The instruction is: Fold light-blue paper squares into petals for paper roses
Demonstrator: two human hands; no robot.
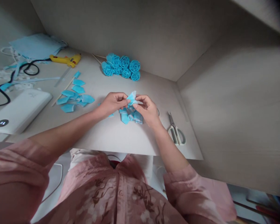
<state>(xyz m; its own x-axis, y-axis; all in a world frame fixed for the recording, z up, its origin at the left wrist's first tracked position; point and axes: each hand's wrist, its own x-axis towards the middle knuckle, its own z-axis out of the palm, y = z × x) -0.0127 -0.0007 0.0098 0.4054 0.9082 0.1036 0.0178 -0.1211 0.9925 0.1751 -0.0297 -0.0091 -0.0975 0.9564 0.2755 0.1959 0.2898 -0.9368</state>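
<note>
A small light-blue fabric petal [132,96] with a pale edge is pinched between the fingertips of both my hands above the table. My left hand [113,103] holds it from the left, thumb and index finger closed. From the right, my right hand [147,109] grips it the same way. Directly beneath lies a small pile of cut blue petals [125,117], partly hidden by my hands. More loose blue petals [72,97] are spread to the left, beside a thin wooden stick [63,91] with a blue tip.
Blue fabric roses [124,67] on sticks lie at the back. A yellow glue gun [66,59] rests left of them, near stacked blue face masks [37,46]. A white power bank [23,109] lies at left, scissors [175,130] at right. Panels [235,102] enclose the table.
</note>
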